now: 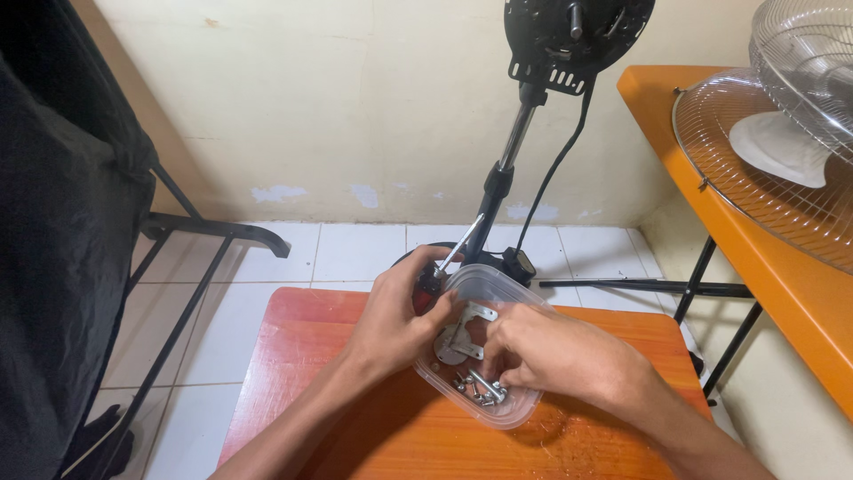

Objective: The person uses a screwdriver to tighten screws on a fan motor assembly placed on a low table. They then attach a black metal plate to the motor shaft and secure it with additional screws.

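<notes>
A clear plastic container (524, 411) sits on a small reddish wooden table (320, 356). Inside lie a metal bracket plate (464, 336) and several screws (480, 388). My left hand (400, 316) grips a screwdriver (453, 256) with a dark handle, its shaft pointing up and away, and rests at the container's left rim. My right hand (555, 356) reaches into the container, fingertips down among the screws and bracket. What the right fingers pinch is hidden.
A pedestal fan stand (506, 169) with a black motor head (569, 36) rises behind the table, its cord hanging down. Wire fan grilles (764, 169) lie on an orange table (782, 293) at right. A black fabric-covered frame (71, 222) stands at left on a white tiled floor.
</notes>
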